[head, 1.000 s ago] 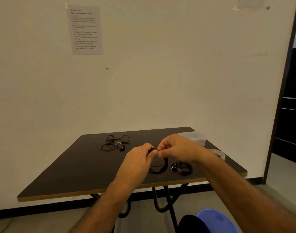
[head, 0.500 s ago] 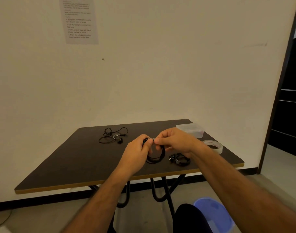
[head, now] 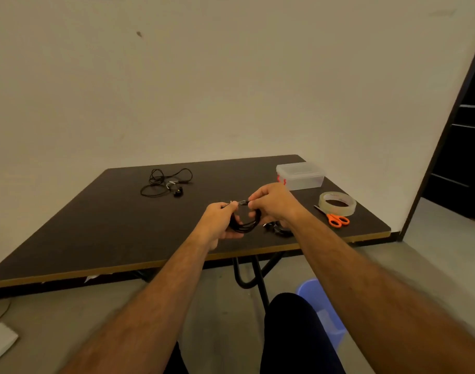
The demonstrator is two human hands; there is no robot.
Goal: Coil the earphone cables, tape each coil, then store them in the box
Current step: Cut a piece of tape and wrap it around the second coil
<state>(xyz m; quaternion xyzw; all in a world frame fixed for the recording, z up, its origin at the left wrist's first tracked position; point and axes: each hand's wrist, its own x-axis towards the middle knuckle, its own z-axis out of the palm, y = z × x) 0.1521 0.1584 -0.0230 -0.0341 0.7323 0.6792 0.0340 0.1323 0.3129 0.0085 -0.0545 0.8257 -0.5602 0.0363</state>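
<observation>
At the upper left of the desk (head: 69,238) a loose earphone cable (head: 164,182) lies uncoiled. In the centre the left hand (head: 220,221) grips a black coil (head: 244,224) held above the desk, while the right hand (head: 274,206) pinches its free end at the top. Should either pinch slacken, the loops would likely spring apart before taping. To the right lie a finished coil (head: 275,229), the closed box (head: 301,175), the tape roll (head: 337,203) and the scissors (head: 334,218).

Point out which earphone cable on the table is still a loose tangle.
The far one, the loose earphone cable lying spread out near the wall. The coil is wound up and held by the left hand and right hand; another bundle lies half hidden under the right wrist.
</observation>
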